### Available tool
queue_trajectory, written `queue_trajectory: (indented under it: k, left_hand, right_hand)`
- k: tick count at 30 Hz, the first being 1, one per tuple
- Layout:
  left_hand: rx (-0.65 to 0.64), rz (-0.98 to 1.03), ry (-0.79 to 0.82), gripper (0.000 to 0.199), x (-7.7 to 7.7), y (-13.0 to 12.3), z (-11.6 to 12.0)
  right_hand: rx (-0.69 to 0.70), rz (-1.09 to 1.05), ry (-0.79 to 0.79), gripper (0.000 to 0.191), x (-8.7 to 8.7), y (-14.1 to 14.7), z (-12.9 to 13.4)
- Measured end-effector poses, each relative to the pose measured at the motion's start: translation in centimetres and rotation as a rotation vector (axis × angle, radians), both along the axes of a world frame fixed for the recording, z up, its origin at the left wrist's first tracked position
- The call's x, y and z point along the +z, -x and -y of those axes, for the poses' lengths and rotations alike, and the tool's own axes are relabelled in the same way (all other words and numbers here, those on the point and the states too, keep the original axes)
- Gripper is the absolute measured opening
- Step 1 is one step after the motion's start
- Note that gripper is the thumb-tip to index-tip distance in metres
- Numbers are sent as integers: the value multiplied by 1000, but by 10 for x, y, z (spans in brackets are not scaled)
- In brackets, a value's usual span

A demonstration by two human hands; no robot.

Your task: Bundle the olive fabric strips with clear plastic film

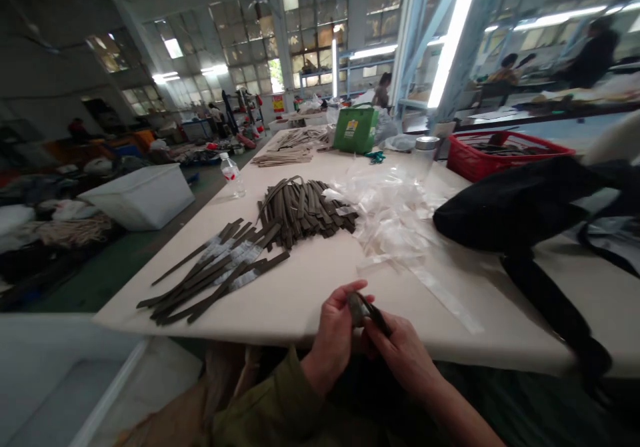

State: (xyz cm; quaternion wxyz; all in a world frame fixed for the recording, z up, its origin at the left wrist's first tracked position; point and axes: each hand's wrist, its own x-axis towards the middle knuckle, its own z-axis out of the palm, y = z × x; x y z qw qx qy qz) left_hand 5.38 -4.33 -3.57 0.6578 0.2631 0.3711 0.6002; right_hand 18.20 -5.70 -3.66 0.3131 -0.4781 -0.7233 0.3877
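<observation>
My left hand [334, 327] and my right hand [400, 348] meet at the table's front edge. Between them is a dark fabric strip [376, 315], bent over, with a pale, shiny wrap [357, 308] around part of it. My left fingers close around the wrapped part, and my right thumb and fingers pinch the strip beside it. Ahead to the left lie several dark strips with clear wraps [220, 270] round their middles. Beyond them is a heap of loose dark strips [300, 210]. Clear plastic pieces [400, 217] are piled to its right.
A black bag [510, 207] with a strap lies on the right of the table [310, 300]. Behind it is a red basket [510, 157]. A green bag [355, 129], a jar [425, 157] and a plastic bottle [231, 175] stand farther back. White bins [145, 197] flank the left side.
</observation>
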Motion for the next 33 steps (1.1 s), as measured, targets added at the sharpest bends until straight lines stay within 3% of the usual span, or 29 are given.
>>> queue_trajectory:
  k: [4, 7, 12, 14, 16, 19, 23, 25, 27, 29, 31, 33]
  left_hand:
    - [70, 161, 5, 39, 3, 9, -5]
    - [54, 195, 23, 35, 4, 13, -2]
    - [54, 46, -83, 29, -4, 2, 12]
    - [29, -23, -112, 30, 1, 8, 10]
    - [50, -63, -103, 33, 16, 30, 3]
    - [217, -277, -171, 41, 60, 85, -15]
    - [494, -974, -332, 37, 124, 165, -41]
    - [572, -1458, -317, 37, 140, 193, -54]
    - [546, -1852, -215, 41, 137, 214, -70]
    - [368, -2082, -82, 41, 118, 228, -85]
    - [156, -2172, -11, 41, 91, 234, -96]
    - [105, -2173, -102, 45, 64, 231, -101]
  right_hand:
    - [45, 12, 58, 43, -2, -2, -3]
    - [67, 23, 48, 43, -4, 0, -4]
    - [39, -21, 48, 40, -1, 9, -4]
    - [47, -80, 95, 39, 3, 9, -5]
    - [39, -153, 154, 40, 6, 4, -8]
    - [-102, -271, 210, 47, 11, -18, -12]
    - [-308, -311, 167, 51, 15, -60, -11]
    - [-369, -308, 120, 50, 15, -77, -9]
    - [-406, -285, 96, 49, 15, -91, -7]
    - [-442, -178, 63, 48, 15, -103, -8]
    - [-487, 36, 13, 44, 16, -115, -10]
    - [-552, 311, -18, 39, 17, -124, -12]
